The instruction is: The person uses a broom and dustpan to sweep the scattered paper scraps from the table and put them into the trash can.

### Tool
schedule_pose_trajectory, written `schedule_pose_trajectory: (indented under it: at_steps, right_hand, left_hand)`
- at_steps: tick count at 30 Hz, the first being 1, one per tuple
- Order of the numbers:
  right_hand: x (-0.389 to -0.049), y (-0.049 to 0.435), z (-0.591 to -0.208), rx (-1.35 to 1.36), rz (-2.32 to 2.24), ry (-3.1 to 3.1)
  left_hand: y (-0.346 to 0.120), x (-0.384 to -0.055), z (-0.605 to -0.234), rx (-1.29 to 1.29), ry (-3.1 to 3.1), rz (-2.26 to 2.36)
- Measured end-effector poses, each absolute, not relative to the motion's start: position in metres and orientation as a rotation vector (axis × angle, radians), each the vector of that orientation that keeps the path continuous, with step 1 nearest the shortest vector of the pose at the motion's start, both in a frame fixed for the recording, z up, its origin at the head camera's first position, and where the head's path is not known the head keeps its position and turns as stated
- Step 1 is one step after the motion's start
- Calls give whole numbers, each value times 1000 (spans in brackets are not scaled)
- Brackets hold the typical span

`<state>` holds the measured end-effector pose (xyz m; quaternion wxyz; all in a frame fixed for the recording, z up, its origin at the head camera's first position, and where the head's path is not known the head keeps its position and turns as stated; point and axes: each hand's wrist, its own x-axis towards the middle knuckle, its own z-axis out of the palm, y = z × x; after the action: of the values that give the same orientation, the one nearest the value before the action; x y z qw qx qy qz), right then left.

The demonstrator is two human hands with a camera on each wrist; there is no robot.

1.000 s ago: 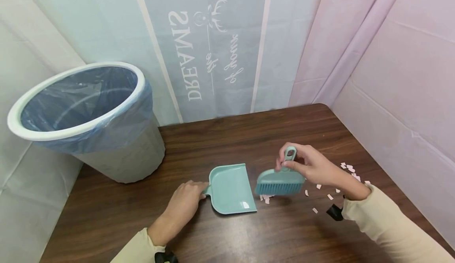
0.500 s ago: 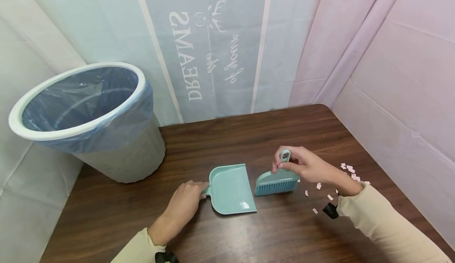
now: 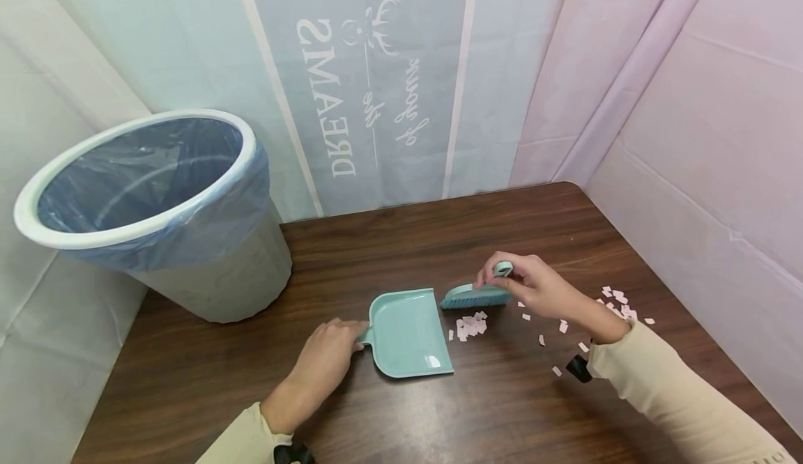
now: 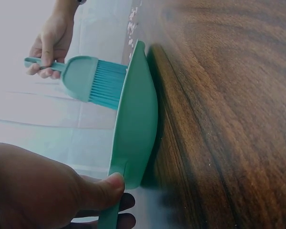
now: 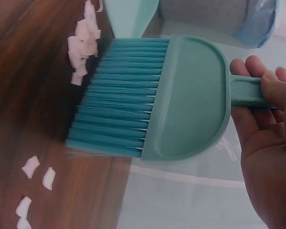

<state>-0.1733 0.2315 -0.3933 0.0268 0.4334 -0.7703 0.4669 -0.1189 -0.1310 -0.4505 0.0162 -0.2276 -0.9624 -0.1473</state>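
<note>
My left hand (image 3: 326, 352) grips the short handle of a mint-green dustpan (image 3: 410, 335), which lies on the wooden table with its wide edge facing right. In the left wrist view the thumb (image 4: 115, 183) presses on top of that handle. My right hand (image 3: 530, 283) holds a matching hand brush (image 5: 190, 100) by its handle, fingers wrapped round it. The brush stands just behind a small heap of pale pink paper scraps (image 3: 471, 326), beyond the pan's far right corner. Its teal bristles (image 5: 121, 98) point down toward the table. One scrap lies right at the pan's edge.
More paper scraps (image 3: 617, 300) are scattered on the right side of the table (image 3: 376, 248), partly behind the right wrist. A tall bin (image 3: 216, 286) lined with a blue bag stands at the back left. Fabric walls (image 3: 702, 136) close off the back and sides.
The brush has moved back, away from me, and tipped, uncovering the heap of scraps beside the dustpan. The left hand and dustpan stay in place.
</note>
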Motion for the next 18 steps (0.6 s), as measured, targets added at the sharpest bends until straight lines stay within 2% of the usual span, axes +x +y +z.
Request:
schedule_pose_trajectory:
  at_steps: [8, 12, 18]
  right_hand:
    - [-165, 232, -394, 1280, 1408, -2446]
    - [-154, 224, -389, 1034, 1269, -2419]
    - [-128, 201, -388, 596, 780, -2406]
  left_hand:
    - [-131, -119, -450, -717, -2982, -430]
    - [-132, -119, -451, -733, -2977, -430]
    - [-133, -119, -451, -744, -2954, -400]
